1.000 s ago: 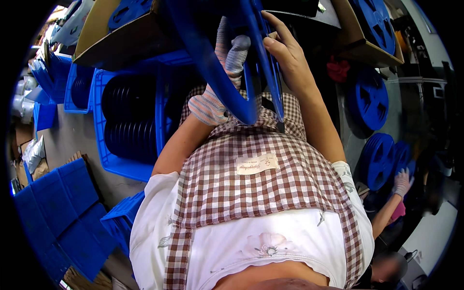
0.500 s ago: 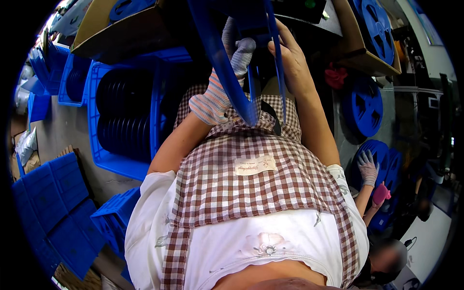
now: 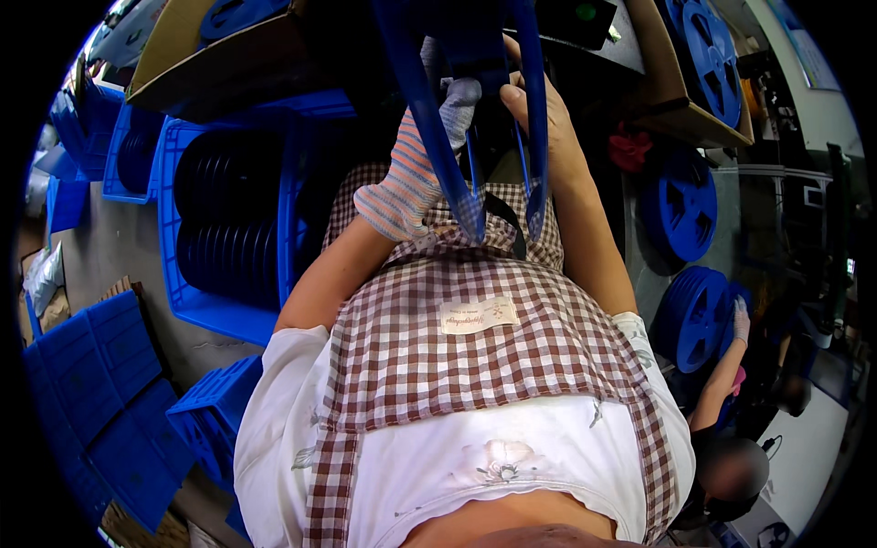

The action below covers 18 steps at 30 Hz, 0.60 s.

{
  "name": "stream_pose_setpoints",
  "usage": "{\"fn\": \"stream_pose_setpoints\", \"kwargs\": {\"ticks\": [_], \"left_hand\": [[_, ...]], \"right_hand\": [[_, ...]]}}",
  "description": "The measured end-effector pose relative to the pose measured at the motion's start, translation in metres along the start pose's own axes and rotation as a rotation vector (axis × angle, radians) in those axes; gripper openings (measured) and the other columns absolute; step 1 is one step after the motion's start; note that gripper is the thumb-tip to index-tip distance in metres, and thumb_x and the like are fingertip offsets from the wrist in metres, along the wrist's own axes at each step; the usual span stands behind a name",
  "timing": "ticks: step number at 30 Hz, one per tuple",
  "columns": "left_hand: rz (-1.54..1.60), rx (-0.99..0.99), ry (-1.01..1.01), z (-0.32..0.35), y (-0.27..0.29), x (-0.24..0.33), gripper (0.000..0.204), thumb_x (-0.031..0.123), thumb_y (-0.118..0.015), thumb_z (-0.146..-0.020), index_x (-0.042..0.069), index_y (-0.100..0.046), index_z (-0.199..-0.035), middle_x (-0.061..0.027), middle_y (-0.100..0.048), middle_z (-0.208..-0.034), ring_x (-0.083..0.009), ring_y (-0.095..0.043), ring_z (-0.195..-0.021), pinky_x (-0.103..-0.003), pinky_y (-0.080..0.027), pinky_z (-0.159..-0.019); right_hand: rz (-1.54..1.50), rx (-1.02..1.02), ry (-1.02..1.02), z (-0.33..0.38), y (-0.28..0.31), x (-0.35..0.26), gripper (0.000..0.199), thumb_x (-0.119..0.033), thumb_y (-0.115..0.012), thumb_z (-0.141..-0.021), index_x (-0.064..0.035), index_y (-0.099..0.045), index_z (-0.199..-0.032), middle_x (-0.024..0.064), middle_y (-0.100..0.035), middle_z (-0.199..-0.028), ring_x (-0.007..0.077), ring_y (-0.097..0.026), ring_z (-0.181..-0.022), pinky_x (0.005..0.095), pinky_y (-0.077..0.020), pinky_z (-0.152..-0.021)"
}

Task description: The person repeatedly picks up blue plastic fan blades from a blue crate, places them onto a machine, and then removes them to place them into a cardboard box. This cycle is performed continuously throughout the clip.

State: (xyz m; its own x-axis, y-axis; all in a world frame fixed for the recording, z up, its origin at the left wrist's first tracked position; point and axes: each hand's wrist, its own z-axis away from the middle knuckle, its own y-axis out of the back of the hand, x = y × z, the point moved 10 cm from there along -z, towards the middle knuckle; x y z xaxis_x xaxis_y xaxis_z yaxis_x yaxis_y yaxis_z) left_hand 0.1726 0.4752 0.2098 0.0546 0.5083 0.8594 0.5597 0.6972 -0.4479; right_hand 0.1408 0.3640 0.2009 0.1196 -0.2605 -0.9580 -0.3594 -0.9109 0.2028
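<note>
A blue plastic reel [image 3: 463, 208] with two flanges is held upright in front of my apron, its upper part lost in shadow. My left hand [image 3: 411, 160], in a striped knit glove, is closed on the reel's left flange, with the thumb bent inward near the hub. Bare, my right hand [image 3: 559, 128] grips the right flange from outside, and its fingertips reach in toward the hub. Part of the fingers of both hands is hidden behind the reel.
At left, a blue crate [image 3: 219, 315] holds several black discs. Open cardboard boxes [image 3: 169, 64] with blue reels stand ahead. Blue reels [image 3: 687, 205] lie on the right, where a co-worker's gloved hand [image 3: 741, 320] touches a stack. Folded blue crates [image 3: 100, 393] are at lower left.
The reel has turned slightly, so its two flanges stand closer together at the bottom. My hands keep their hold. The co-worker's gloved hand has moved right, to the stack's far side.
</note>
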Motion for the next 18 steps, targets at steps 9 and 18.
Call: {"fn": "stream_pose_setpoints", "kwargs": {"ticks": [9, 18], "left_hand": [[0.275, 0.014, 0.133, -0.011, 0.029, -0.055, 0.04, 0.04, -0.047, -0.099, 0.008, -0.054, -0.123, -0.0057, -0.061, -0.105, -0.0149, -0.063, -0.089, -0.026, -0.053, -0.077], [0.642, 0.174, 0.322, -0.004, 0.031, -0.073, 0.027, 0.027, -0.049, -0.101, 0.007, -0.055, -0.118, -0.0018, -0.062, -0.092, -0.0066, -0.063, -0.079, -0.014, -0.055, -0.064]], "right_hand": [[0.0, -0.041, 0.013, -0.012, 0.001, 0.008, 0.069, -0.04, -0.062, -0.085, -0.0106, -0.042, -0.145, 0.0002, -0.052, -0.076, 0.0116, -0.057, -0.075, 0.0291, -0.0481, -0.074], [-0.034, -0.037, 0.005, -0.009, -0.002, 0.005, 0.068, -0.036, -0.061, -0.087, -0.0097, -0.04, -0.146, -0.0016, -0.047, -0.079, 0.0088, -0.051, -0.076, 0.0257, -0.045, -0.074]]}}
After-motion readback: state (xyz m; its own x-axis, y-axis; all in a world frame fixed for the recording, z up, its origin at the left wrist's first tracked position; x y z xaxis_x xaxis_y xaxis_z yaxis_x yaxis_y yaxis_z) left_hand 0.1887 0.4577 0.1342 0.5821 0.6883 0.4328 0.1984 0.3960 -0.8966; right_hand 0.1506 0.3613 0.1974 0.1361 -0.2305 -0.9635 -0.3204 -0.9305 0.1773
